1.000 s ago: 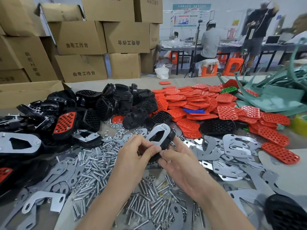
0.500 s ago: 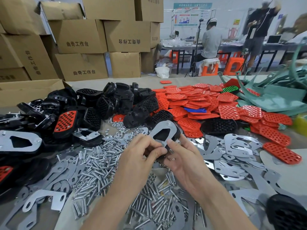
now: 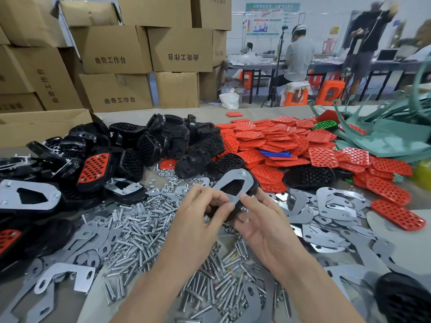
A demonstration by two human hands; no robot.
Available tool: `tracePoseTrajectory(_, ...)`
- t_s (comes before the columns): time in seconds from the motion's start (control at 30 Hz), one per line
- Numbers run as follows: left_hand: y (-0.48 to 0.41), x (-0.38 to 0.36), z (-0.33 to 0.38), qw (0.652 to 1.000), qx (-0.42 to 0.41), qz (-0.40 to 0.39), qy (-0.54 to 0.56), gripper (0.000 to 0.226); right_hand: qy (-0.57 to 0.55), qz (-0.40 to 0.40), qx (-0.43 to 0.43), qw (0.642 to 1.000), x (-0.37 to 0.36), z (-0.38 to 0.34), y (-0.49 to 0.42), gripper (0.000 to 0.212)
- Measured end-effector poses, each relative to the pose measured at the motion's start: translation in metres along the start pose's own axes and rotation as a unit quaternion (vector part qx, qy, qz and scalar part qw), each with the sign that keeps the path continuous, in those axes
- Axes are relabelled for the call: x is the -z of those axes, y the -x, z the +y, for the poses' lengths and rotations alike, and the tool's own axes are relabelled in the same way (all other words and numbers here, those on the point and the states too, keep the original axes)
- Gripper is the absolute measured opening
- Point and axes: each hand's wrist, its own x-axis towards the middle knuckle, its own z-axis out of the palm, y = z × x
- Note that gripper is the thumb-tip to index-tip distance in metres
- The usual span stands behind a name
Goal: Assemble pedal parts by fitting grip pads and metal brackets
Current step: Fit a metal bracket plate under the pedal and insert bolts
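The metal bracket (image 3: 249, 180) has tipped slightly up since a moment ago; we hold it on the black pedal body (image 3: 255, 188) above the worktop (image 3: 415, 215), left hand (image 3: 198, 220) grip pinching its near end, right hand (image 3: 263, 224) grip clasping the pedal (seating step, we judge), and next calls for nuts (image 3: 168, 177) threaded on.

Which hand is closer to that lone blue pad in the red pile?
Right. The blue pad lies beyond the right hand, slightly to its right; the left hand is further left. Both grip the bracketed pedal.

Matt metal bracket (image 3: 235, 183), shiny steel bolts (image 3: 140, 229)
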Motion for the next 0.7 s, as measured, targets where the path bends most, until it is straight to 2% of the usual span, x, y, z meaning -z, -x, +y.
tracePoseTrajectory(0.17,0.0031,-0.0021,0.0002,0.999,-0.016,-0.026,-0.017,0.023,0.005,0.003,0.004,1.0,0.0015,-0.0026,-0.0011,0.029)
tracePoseTrajectory(0.33,0.0018,-0.0036,-0.0008,0.999,-0.007,0.05,-0.019,0.016,0.002,-0.018,-0.002,1.0,-0.0005,-0.0018,-0.0001,0.031)
tracePoseTrajectory(0.47,0.0017,-0.0048,-0.0022,1.0,0.005,0.007,0.011,0.007,-0.01,-0.016,-0.004,1.0,-0.0001,-0.0014,0.0002,0.023)
tracePoseTrajectory(0.57,0.0034,-0.0069,-0.0003,1.0,-0.01,-0.013,0.012,0.019,-0.012,-0.01,-0.002,1.0,0.0004,-0.002,-0.0005,0.025)
tracePoseTrajectory(0.7,0.0031,-0.0098,-0.0014,1.0,0.002,-0.004,0.022,0.021,-0.015,-0.014,-0.001,1.0,0.0003,-0.0013,-0.0011,0.031)
